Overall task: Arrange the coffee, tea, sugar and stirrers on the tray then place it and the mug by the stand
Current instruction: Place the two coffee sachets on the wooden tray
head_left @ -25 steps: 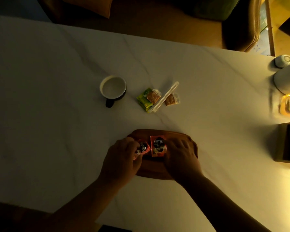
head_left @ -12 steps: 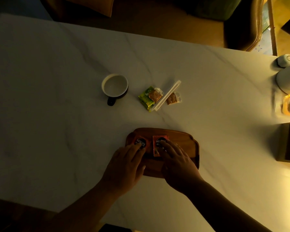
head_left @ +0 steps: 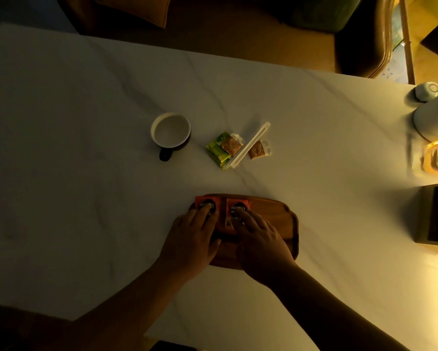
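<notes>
Both coffee sachets (head_left: 207, 205) now flat on tray (head_left: 276, 219)

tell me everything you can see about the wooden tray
The wooden tray is a dark brown, rounded-corner rectangle with a low raised rim, lying flat on the white marble table. Two orange coffee sachets lie side by side on its left half. The left hand and right hand press on them.

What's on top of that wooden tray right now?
Two orange coffee sachets lie side by side on the wooden tray, fingertips of each hand pressing them. The hands cover the tray's near part.
</notes>
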A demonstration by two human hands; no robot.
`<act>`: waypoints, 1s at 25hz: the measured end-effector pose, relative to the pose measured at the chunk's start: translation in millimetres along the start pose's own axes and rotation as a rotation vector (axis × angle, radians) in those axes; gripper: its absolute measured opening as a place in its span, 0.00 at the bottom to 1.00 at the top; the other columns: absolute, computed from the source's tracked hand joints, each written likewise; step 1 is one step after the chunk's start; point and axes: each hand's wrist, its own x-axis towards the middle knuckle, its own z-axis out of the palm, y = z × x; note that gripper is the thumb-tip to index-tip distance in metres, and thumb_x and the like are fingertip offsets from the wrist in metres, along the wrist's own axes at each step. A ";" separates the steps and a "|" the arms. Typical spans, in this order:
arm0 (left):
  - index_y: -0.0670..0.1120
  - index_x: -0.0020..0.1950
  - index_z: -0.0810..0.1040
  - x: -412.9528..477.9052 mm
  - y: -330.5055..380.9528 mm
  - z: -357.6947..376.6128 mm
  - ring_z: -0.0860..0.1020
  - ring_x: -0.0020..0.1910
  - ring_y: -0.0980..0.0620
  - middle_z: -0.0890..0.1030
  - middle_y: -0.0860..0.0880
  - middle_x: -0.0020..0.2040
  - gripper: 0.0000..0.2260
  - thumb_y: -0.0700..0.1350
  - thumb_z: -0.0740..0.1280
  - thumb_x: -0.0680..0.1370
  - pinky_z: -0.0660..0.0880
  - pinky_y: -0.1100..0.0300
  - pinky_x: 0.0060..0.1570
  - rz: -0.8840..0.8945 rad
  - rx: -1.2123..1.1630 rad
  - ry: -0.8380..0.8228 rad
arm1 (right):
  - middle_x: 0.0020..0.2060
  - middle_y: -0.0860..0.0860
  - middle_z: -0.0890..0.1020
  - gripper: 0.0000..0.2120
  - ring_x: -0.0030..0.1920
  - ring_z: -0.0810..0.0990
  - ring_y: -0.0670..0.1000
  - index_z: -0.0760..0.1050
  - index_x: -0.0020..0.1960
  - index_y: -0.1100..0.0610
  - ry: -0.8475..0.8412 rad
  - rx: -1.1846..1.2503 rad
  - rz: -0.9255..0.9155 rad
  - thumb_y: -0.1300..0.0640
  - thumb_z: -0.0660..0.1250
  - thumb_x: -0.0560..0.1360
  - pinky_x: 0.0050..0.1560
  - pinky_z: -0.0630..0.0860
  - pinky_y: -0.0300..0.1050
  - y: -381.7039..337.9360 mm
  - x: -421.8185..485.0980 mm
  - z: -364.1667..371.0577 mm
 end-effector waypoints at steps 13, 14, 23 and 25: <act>0.45 0.73 0.71 4.5 -3.8 2.4 0.70 0.71 0.41 0.72 0.43 0.73 0.27 0.56 0.64 0.77 0.69 0.42 0.68 0.038 -0.033 0.016 | 0.81 0.53 0.60 0.37 0.79 0.56 0.59 0.56 0.80 0.49 -0.010 -0.020 -0.034 0.36 0.45 0.73 0.72 0.50 0.56 -3.9 12.0 -0.8; 0.45 0.72 0.71 4.7 -3.5 1.4 0.70 0.71 0.41 0.72 0.43 0.73 0.27 0.56 0.64 0.77 0.69 0.42 0.68 0.041 -0.034 0.014 | 0.81 0.53 0.59 0.38 0.79 0.56 0.59 0.56 0.80 0.49 -0.012 -0.014 -0.034 0.36 0.44 0.73 0.72 0.50 0.56 -4.4 12.3 -1.7; 0.45 0.60 0.79 18.4 -2.9 -12.9 0.77 0.60 0.42 0.79 0.44 0.61 0.18 0.54 0.67 0.75 0.75 0.47 0.57 0.064 -0.047 0.070 | 0.78 0.53 0.66 0.38 0.76 0.61 0.59 0.64 0.78 0.50 -0.027 0.036 -0.023 0.34 0.43 0.74 0.73 0.62 0.58 -8.9 16.1 -25.5; 0.46 0.56 0.79 28.6 -4.9 -19.1 0.77 0.54 0.44 0.79 0.46 0.56 0.14 0.53 0.66 0.76 0.75 0.49 0.50 0.046 -0.062 0.102 | 0.75 0.53 0.70 0.35 0.74 0.65 0.59 0.68 0.75 0.50 0.003 0.068 -0.013 0.36 0.46 0.75 0.71 0.65 0.57 -7.1 21.0 -33.7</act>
